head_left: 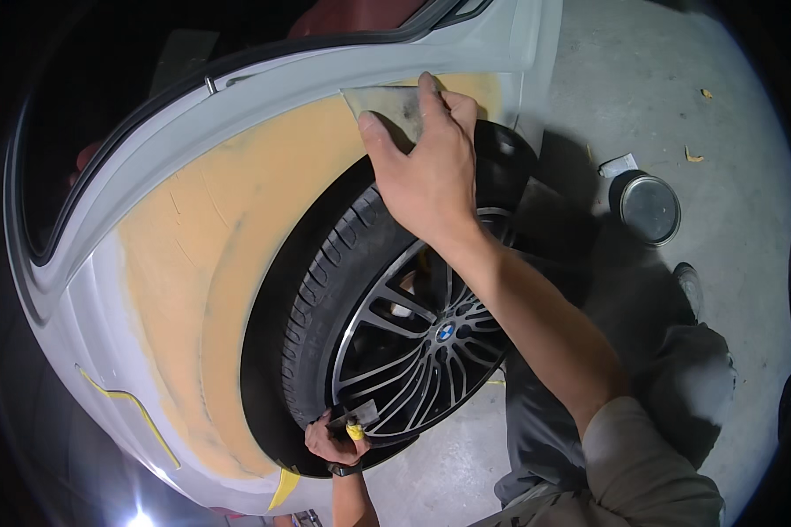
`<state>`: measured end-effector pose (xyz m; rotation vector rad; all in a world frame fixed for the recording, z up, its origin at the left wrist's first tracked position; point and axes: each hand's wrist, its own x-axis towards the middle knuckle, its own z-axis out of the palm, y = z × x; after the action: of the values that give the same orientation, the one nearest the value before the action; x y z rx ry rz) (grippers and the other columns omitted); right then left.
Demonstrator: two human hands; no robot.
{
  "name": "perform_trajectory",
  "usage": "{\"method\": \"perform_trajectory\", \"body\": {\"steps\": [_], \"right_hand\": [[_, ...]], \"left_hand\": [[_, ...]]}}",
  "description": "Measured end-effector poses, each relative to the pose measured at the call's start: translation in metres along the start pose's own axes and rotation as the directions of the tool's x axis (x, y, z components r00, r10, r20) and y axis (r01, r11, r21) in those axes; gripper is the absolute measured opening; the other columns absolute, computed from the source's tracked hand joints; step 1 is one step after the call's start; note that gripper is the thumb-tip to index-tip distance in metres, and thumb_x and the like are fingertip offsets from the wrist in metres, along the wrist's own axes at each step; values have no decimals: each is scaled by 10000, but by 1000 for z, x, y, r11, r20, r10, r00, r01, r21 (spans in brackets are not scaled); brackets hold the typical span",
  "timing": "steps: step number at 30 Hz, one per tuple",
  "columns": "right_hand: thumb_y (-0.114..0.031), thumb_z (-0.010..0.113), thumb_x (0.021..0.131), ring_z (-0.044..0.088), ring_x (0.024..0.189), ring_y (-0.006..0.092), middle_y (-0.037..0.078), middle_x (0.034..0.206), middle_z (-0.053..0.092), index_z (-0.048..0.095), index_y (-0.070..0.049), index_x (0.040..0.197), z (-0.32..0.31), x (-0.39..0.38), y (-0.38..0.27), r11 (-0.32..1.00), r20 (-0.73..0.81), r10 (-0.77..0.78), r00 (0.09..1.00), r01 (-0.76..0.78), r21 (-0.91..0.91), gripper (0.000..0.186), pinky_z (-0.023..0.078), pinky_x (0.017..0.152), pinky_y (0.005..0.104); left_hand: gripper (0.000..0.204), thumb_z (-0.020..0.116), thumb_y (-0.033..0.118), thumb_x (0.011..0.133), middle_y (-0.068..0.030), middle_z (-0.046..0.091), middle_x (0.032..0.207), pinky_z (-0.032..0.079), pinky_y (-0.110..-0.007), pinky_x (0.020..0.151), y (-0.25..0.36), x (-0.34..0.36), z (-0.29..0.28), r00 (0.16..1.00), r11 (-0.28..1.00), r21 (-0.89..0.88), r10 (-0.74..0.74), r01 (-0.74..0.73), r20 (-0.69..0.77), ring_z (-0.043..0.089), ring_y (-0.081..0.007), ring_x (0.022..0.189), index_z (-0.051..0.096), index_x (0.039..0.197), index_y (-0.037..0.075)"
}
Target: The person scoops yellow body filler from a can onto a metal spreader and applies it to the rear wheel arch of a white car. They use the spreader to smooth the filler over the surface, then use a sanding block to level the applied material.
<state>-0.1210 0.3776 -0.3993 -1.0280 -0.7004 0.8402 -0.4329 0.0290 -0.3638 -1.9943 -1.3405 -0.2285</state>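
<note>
My right hand (435, 162) reaches up over the tyre and grips a thin, flat grey spreader (382, 101) between thumb and fingers. The spreader lies against the upper part of a car's rear panel (220, 228), which is coated in pale orange filler around the wheel arch. Lower down, beside the tyre (312, 342), my left hand (330, 441) is closed on a small flat scraper (360, 413). A yellow patch shows next to the scraper; whether it is filler or a handle I cannot tell. A dark watch (346, 469) is on the left wrist.
The spoked alloy wheel (444, 334) stands between my arms. On the concrete floor at right are a round tin (649, 210) and a white tube (618, 165). Yellow tape (283, 488) hangs at the arch's lower end. A bright light (141, 518) shines at lower left.
</note>
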Motion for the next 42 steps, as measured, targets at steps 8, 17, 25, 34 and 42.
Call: {"method": "perform_trajectory", "body": {"steps": [8, 17, 25, 34, 42], "right_hand": [[-251, 812, 855, 568, 1064, 375, 264, 1265, 444, 414, 173, 1473, 18, -26, -49, 941, 9, -332, 943, 330, 77, 849, 503, 951, 438], [-335, 791, 921, 625, 1144, 341, 229, 1254, 588, 505, 70, 1485, -53, -26, 63, 973, -10, 231, 973, -231, 8, 751, 509, 1002, 420], [-389, 709, 865, 677, 1132, 420, 311, 1168, 678, 570, 146, 1373, -108, 64, 118, 942, -97, 308, 946, -318, -106, 751, 525, 1000, 448], [-395, 655, 868, 707, 1053, 378, 277, 982, 736, 678, 136, 1183, -118, 123, 131, 849, 96, 396, 913, -325, -417, 618, 541, 996, 455], [-376, 653, 878, 719, 989, 410, 261, 922, 739, 727, 99, 988, -125, 133, 113, 831, 253, 419, 872, -257, -493, 494, 551, 982, 473]], "left_hand": [[702, 661, 482, 871, -244, 712, 1116, 515, -458, 862, -8, -8, -2, 1000, 999, 42, -9, 8, 17, 661, -396, 938, 589, 1275, -87], [755, 605, 572, 904, -238, 727, 1077, 512, -459, 763, -6, -3, -8, 998, 996, 74, -44, 40, 49, 667, -396, 857, 600, 1264, -92], [726, 583, 516, 905, -269, 697, 1097, 559, -457, 813, -2, 0, -15, 998, 982, 187, 16, -27, 61, 690, -420, 930, 582, 1278, -107], [745, 574, 474, 942, -263, 681, 1030, 559, -475, 661, 1, 11, -24, 981, 959, 259, 71, -118, 180, 683, -438, 780, 380, 1470, -13], [773, 522, 585, 935, -228, 704, 1036, 553, -452, 670, 4, 10, -25, 980, 954, 291, 11, -70, 200, 681, -415, 787, 475, 1381, -45]]}}
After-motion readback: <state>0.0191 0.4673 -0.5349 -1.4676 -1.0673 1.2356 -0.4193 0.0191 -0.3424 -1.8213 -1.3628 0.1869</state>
